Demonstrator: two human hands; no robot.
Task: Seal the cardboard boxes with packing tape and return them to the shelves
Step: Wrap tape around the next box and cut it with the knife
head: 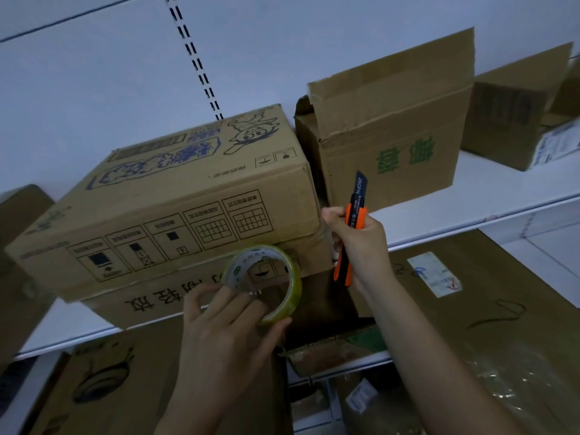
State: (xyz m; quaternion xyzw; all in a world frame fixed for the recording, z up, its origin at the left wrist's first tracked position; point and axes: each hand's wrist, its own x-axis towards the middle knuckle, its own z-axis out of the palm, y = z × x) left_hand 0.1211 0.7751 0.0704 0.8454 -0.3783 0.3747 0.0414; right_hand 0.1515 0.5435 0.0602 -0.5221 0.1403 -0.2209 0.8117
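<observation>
Ahead of me rises a pale white wall (94, 89). A slotted metal rail (194, 58) with paired dark slots slants down it, and a thin dark line (62, 18) crosses its upper left corner. Right of middle I see an orange and black utility knife (356, 215), nearly upright, its dark upper end printed JINGPIN. At the lower right lies crinkled clear plastic wrap (514, 381), catching the light. Near the bottom, left of the wrap, a small white printed slip (361, 398) sits tilted in shadow; I cannot read its text.
</observation>
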